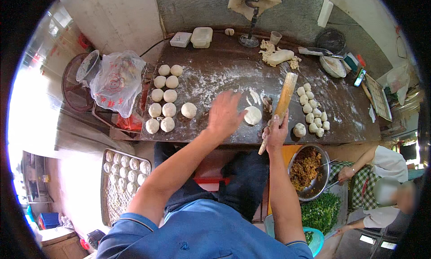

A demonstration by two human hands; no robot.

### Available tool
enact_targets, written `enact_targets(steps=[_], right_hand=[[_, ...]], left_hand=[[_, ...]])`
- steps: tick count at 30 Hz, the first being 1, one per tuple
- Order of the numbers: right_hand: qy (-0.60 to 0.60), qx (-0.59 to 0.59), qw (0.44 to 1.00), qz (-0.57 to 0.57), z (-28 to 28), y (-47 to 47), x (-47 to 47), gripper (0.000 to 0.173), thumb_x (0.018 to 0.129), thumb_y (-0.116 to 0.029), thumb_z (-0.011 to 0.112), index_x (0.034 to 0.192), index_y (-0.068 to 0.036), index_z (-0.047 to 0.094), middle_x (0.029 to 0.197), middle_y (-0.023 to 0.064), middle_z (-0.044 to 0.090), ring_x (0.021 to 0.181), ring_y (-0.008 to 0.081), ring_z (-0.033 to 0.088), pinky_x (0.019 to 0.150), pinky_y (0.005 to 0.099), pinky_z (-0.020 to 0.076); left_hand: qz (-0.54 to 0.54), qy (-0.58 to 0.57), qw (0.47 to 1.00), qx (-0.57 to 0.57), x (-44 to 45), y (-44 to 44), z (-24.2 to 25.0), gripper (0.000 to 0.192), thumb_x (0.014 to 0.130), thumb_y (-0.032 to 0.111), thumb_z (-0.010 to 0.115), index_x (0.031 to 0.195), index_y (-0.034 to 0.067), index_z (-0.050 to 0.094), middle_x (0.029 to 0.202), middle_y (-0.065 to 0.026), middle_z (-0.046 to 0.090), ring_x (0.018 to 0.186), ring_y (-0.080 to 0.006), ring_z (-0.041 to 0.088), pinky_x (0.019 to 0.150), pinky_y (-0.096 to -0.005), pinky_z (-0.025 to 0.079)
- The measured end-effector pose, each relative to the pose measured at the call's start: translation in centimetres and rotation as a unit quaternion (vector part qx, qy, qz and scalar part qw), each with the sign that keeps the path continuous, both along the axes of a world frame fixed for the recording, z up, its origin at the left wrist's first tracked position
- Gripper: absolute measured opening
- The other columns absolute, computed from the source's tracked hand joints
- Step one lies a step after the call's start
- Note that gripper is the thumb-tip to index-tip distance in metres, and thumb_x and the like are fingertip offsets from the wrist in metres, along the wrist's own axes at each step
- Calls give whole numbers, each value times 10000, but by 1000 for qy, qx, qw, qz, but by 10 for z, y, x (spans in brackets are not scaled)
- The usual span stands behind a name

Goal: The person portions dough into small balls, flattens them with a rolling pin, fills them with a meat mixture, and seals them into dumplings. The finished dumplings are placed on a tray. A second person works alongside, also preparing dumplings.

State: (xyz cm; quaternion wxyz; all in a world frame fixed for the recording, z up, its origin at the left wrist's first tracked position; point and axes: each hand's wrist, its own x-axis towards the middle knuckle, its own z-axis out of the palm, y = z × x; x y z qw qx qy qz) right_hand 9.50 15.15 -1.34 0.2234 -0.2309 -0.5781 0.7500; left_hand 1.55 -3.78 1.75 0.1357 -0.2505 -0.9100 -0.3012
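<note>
On the dark floured table (215, 73), my left hand (225, 115) is spread and blurred, its thumb at the edge of a flat dough round (252, 115). My right hand (277, 132) grips a wooden rolling pin (286, 94) by its lower part, the pin tilted just right of that round. Filled-looking dough balls (169, 109) stand in two columns at the left, and a single ball (189, 110) sits beside them. Small dough pieces (309, 117) lie in a cluster right of the pin, with a larger lump (299, 130) near the front edge. Loose dough (280, 57) rests at the back.
A tray of dough rounds (104, 191) is at lower left. A metal bowl of filling (328, 168) and chopped greens (320, 211) are at lower right, beside a co-worker in a checked apron (367, 188). A lamp-like stand (249, 40), plastic box (201, 37) and phone (360, 77) are farther back.
</note>
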Motion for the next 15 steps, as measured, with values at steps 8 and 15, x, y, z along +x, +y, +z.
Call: enact_targets(steps=[8,15], right_hand=[[1,34,999,23,-4,-1,-2,662,1040,-124,570,1626,-174,266,801,20,554,479,93,487,399,262,423],[-6,5,1000,22,-3,-1,0,699,1017,-102,580,1636,-173,263,778,5,575,499,87,497,415,262,427]], left_hand=[[12,-113,972,-207,-7,-123,1,500,881,116,697,1361,71,564,1388,-226,502,1270,-424,512,1077,-501,453],[-33,16,998,-43,-34,-98,11,453,960,80,607,1405,106,533,1341,-225,531,1226,-447,545,1029,-508,488]])
